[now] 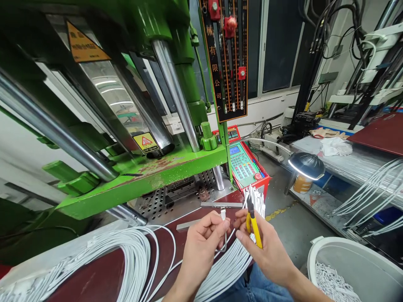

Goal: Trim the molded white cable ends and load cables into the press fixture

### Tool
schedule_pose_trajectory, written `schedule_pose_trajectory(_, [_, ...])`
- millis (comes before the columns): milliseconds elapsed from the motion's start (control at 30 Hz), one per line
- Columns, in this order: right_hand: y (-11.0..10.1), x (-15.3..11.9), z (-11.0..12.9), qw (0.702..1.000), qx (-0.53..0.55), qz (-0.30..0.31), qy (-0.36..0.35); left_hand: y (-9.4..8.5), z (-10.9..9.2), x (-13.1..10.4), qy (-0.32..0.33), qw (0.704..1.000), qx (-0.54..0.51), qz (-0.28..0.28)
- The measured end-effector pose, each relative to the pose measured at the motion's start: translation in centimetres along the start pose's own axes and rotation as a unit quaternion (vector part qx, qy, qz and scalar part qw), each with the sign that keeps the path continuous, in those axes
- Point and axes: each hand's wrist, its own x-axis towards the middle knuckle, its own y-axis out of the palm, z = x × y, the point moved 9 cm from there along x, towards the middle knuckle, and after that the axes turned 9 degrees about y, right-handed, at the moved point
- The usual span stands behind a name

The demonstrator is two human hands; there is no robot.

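Observation:
My left hand (206,235) pinches a white cable near its small white connector (223,214), which points up past the fingertips. Beside it on the right, my right hand (267,245) is wrapped round yellow-handled cutters (256,230) with their dark jaws upward. Below and between the hands, a thick bundle of white cables (226,268) runs over the dark red table (100,279). Another looped bundle of white cables (137,251) lies to the left. A metal bar (206,204) sits just behind the connector.
A green press (145,180) with steel columns stands behind the table. To its right is a red control box (244,165). A lamp (307,165) hangs over a wrapped bench (340,163). At lower right, a white bin (371,251) holds many small white pieces.

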Motion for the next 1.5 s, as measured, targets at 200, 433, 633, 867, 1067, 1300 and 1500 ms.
schedule_pose_trajectory(200, [2.0, 0.5, 0.2, 0.995, 0.088, 0.041, 0.000, -0.1, -1.0, 0.2, 0.031, 0.998, 0.035, -0.036])
schedule_pose_trajectory(433, [3.7, 0.6, -0.9, 0.988, 0.130, 0.075, 0.031, -0.8, -1.3, 0.4, 0.035, 0.996, 0.031, -0.080])
schedule_pose_trajectory(633, [0.5, 1.1, 0.3, 0.992, 0.122, 0.013, 0.005, 0.2, 0.3, 0.3, -0.005, 0.999, -0.037, -0.005])
schedule_pose_trajectory(867, [0.2, 2.9, 2.4, 0.981, 0.172, 0.090, -0.005, 3.3, 2.3, -1.4, -0.159, 0.969, -0.166, 0.096])
schedule_pose_trajectory(1067, [-0.1, 3.7, 1.5, 0.987, 0.151, 0.042, 0.026, 2.3, 2.0, -1.8, -0.097, 0.988, -0.023, 0.115])
schedule_pose_trajectory(1300, [0.6, 4.4, 0.6, 0.979, 0.188, 0.052, 0.055, 1.5, 0.9, -1.5, -0.031, 0.988, 0.102, 0.115])
schedule_pose_trajectory(1500, [2.4, 4.9, -1.1, 0.965, 0.232, 0.066, 0.106, 0.1, -1.6, -1.5, 0.082, 0.976, 0.185, 0.077])
